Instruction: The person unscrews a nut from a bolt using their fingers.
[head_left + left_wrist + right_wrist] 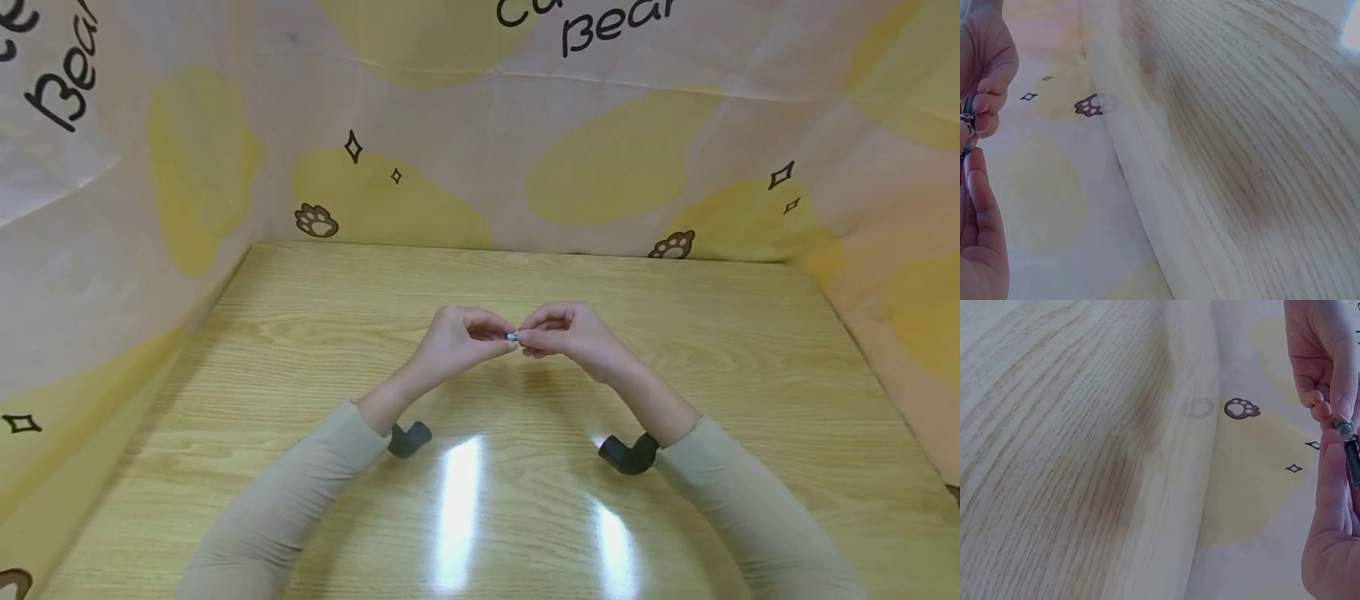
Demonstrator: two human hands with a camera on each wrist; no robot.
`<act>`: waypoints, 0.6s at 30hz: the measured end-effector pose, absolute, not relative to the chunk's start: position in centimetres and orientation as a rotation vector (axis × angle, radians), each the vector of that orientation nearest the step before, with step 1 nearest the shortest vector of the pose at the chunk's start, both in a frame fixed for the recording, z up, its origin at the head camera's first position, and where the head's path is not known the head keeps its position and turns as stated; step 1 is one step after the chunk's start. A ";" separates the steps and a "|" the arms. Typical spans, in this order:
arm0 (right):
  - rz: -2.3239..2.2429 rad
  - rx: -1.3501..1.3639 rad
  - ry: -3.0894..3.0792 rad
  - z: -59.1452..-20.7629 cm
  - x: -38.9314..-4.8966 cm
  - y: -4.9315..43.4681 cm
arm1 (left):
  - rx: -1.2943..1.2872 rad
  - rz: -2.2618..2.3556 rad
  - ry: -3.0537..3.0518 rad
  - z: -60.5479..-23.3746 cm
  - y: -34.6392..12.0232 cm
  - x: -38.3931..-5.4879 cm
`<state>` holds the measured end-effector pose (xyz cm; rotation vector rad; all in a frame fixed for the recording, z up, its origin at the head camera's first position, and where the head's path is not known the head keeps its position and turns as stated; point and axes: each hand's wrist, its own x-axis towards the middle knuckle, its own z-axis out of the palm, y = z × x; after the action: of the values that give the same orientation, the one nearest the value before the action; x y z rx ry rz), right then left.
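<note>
Dark metal shows in the threaded bolt (1352, 450) held between both hands, its middle circled by a shiny ring (1350, 438). Seen from the head view, this bolt sits a little off centre, between four and five o'clock, raised above the wood-grained tabletop (360, 325). At its nine o'clock, the left hand (468, 340) pinches one end, thumb and fingers clamped on it. At its three o'clock, the right hand (568, 337) has its fingers clamped on the other end, and the right wrist view shows the ridged shaft lying beside them. The two sets of fingertips nearly meet around the bolt.

Pale greenish-grey sleeves (296, 487) cover both forearms, coming in from seven and five o'clock. A curved black fitting (628, 455) juts out below each wrist. Bright reflections (459, 512) lie on the tabletop toward six and five o'clock. Behind it hangs a pink-and-yellow printed cloth (495, 150), with paw prints (317, 221) at ten and two o'clock from the bolt and black lettering (617, 25) near twelve.
</note>
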<state>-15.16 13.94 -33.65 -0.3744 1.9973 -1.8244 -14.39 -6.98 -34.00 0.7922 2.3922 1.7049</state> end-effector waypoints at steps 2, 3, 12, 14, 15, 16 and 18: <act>-1.825 -0.382 2.011 -33.6 -15.1 13.9 | 0.790 1.708 2.396 -34.1 -7.1 -14.4; -1.830 -0.390 2.011 -33.6 -15.1 13.8 | 0.790 1.711 2.397 -34.2 -7.1 -14.4; -1.830 -0.390 1.943 -33.7 -15.2 13.9 | 0.763 1.747 2.384 -34.3 -7.0 -14.5; -1.824 -0.379 1.925 -33.7 -15.2 14.0 | 0.759 1.754 2.382 -34.2 -7.0 -14.5; -1.824 -0.370 1.922 -33.7 -15.2 14.0 | 0.755 1.755 2.382 -34.2 -7.0 -14.5; -1.825 -0.364 1.922 -33.7 -15.2 14.0 | 0.756 1.755 2.381 -34.2 -7.0 -14.6; -1.844 -0.370 1.918 -33.8 -15.2 14.1 | 0.753 1.754 2.379 -34.2 -7.0 -14.6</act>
<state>-15.18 14.06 -33.77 -0.3700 1.9183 -1.8440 -14.59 -7.03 -34.15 0.7533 2.3788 1.7544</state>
